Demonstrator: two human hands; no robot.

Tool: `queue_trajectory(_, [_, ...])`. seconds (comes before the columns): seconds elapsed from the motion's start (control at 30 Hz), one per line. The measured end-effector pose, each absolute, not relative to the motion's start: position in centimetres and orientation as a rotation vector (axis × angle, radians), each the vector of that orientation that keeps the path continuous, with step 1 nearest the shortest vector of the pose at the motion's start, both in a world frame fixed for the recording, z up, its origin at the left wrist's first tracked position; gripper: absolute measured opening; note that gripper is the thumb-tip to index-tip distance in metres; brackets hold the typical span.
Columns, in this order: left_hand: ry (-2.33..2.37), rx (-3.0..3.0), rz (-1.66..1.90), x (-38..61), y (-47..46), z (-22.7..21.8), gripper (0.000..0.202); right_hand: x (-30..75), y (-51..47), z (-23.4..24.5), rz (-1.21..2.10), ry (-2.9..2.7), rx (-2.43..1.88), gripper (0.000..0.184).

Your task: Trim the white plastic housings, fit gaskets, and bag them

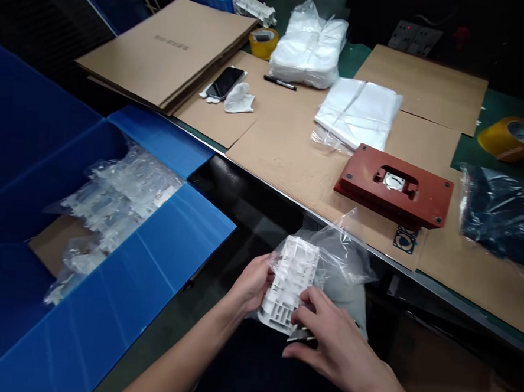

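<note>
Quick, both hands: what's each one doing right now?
Left hand: closed, holding the white plastic part.
Right hand: closed, gripping the same part's lower edge.

This is a factory packing workshop, by the look of it: a long table (314,213) is laid with cardboard sheets (286,162), and on them sit tape rolls (513,138), stacks of plastic bags (358,113) and a red jig (393,186) (bolted at its corners). Beside the table stands a big blue bin (38,147) of bagged white parts (120,196).
</note>
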State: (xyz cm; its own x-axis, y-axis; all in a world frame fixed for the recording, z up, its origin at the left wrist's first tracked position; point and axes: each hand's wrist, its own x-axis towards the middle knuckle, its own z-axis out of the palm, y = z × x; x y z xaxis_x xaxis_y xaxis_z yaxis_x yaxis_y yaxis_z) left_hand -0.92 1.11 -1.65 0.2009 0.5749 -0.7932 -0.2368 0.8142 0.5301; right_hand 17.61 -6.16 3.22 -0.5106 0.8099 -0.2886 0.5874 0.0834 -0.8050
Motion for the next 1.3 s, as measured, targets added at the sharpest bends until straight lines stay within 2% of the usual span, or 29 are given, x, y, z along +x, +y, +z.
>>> queue_trajectory(0.1, [1.242,0.213,0.628,-1.8,0.7,-1.5,0.014,16.6,-6.7,2.5,1.218,-2.300,-1.406,0.026])
queue_trajectory(0.27, [1.218,0.128,0.716,-3.2,0.3,-1.0,0.016,16.6,-5.8,2.6,1.232,-2.228,-1.330,0.032])
queue_trajectory(0.47, [1.321,0.188,0.944,-3.5,-0.4,-1.7,0.018,17.4,-3.7,1.6,1.555,-1.493,-1.217,0.004])
queue_trajectory(0.57, [1.317,0.214,1.018,-3.1,-0.6,-1.6,0.021,17.0,-3.1,-0.2,1.576,-1.022,-1.257,0.018])
queue_trajectory(0.7, [1.260,0.328,1.038,-2.6,-0.6,0.0,0.025,15.9,-3.0,-2.0,1.540,-0.716,-1.316,0.025])
queue_trajectory(0.9, [1.352,0.608,0.951,-2.0,-0.5,2.5,0.026,15.3,-3.2,-2.1,1.533,-0.688,-1.398,0.031])
queue_trajectory(1.13, [1.670,1.293,0.710,-2.6,0.1,3.8,0.018,15.5,-3.0,-0.3,1.455,-0.864,-1.555,0.025])
queue_trajectory(1.3, [1.486,1.088,0.711,-2.1,-0.3,4.7,0.021,16.7,-3.6,2.2,1.307,-0.835,-1.615,0.048])
